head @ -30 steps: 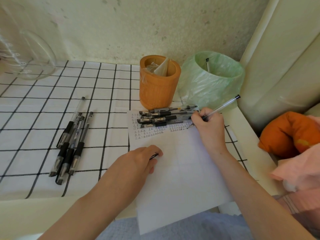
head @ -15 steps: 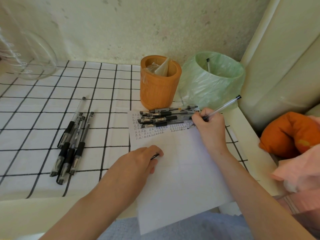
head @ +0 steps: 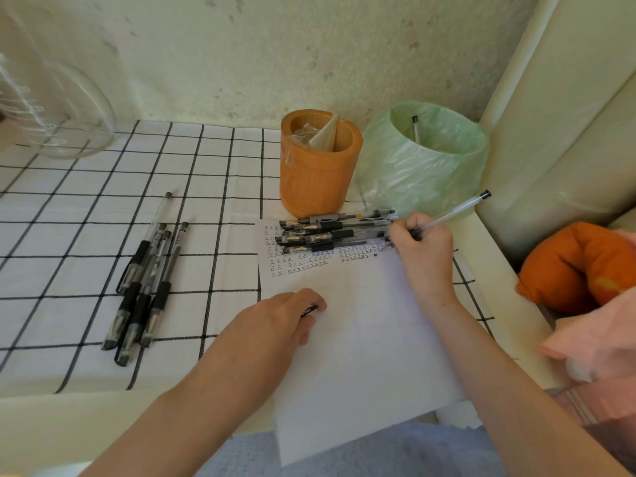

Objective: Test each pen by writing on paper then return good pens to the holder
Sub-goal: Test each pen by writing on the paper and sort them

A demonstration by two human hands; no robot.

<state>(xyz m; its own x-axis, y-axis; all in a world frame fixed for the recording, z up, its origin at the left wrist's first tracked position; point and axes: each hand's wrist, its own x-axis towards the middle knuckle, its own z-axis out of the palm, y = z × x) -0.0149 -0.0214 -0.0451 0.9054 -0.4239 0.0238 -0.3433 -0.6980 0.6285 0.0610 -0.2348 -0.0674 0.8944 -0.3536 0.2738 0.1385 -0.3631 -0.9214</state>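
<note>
My right hand grips a clear pen, tip down on the white paper beside rows of small written marks. My left hand rests on the paper's left part and holds a black pen cap in its curled fingers. A pile of several black pens lies across the paper's top edge. Another group of several pens lies on the checked cloth to the left. The orange holder stands behind the paper with only clear wrapping inside.
A green-bagged bin with one pen in it stands right of the holder. A glass jar is at the back left. An orange cushion and pink cloth lie at the right, off the table's edge.
My right hand's pen tip has shifted very slightly on the paper. My left hand has stayed put.
</note>
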